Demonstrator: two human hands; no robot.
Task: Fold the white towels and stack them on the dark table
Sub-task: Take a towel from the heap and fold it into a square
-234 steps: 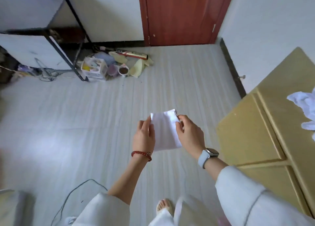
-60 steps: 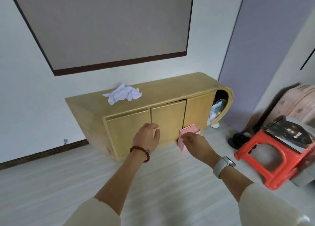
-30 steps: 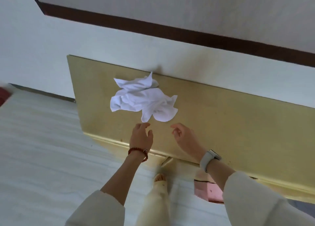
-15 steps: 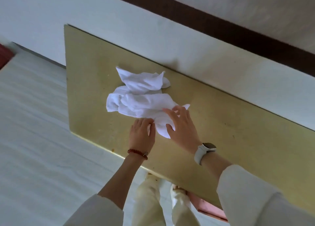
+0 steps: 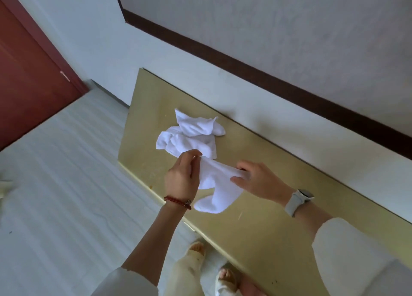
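The cabinet (image 5: 256, 235) runs off the right edge; beyond it, the door (image 5: 26, 77) is cropped left.

We see a plain white towel (image 5: 214, 184) between our hands, and a crumpled pile of towels (image 5: 191, 135) of the same white behind it. The cabinet top (image 5: 256, 224) under them is a yellowish tan with a few small dark specks. Our left wrist carries a dark red bead bracelet (image 5: 177, 202); the right carries a watch (image 5: 298, 201) with a pale grey band. Our sleeves (image 5: 356, 257) are off-white. The door (image 5: 29, 72) is reddish brown, the wall trim (image 5: 267, 77) dark brown, the floor (image 5: 66, 184) pale grey-white with faint streaks.
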